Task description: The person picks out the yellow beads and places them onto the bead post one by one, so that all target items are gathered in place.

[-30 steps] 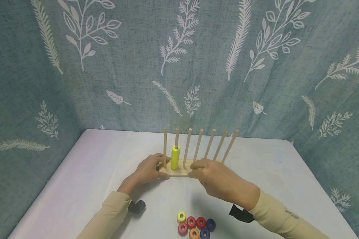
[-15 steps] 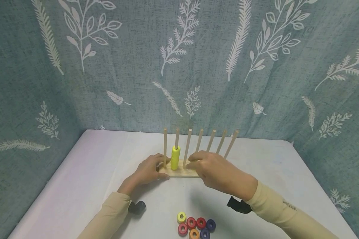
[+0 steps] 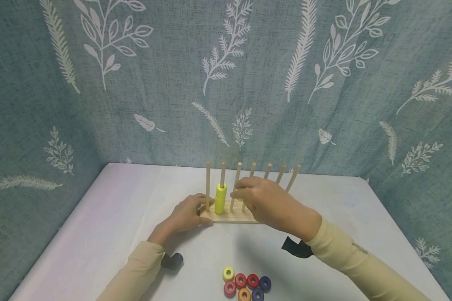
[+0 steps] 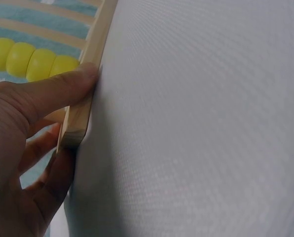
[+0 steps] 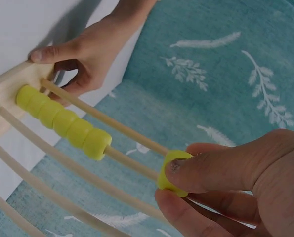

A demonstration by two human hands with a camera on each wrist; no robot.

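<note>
A wooden peg rack (image 3: 229, 217) with several upright rods stands on the table in the head view. Its second rod from the left carries a stack of yellow beads (image 3: 220, 200). My left hand (image 3: 184, 214) grips the left end of the base, thumb on its front edge (image 4: 90, 54) in the left wrist view. My right hand (image 3: 276, 205) is raised in front of the middle rods. Between its thumb and fingers it pinches a yellow bead (image 5: 165, 182), which overlaps the upper part of the rods in the right wrist view. The right-hand part of the base is hidden behind this hand.
Loose ring beads lie in a cluster near the table's front: a yellow bead (image 3: 228, 274), red beads (image 3: 253, 281), an orange bead (image 3: 244, 295) and dark blue beads (image 3: 265, 283). A patterned curtain (image 3: 173, 83) hangs behind the table (image 3: 323, 209).
My right hand has risen from the rack's base and shifted slightly left, carrying the yellow bead up along the rods. The left hand keeps its grip on the base.
</note>
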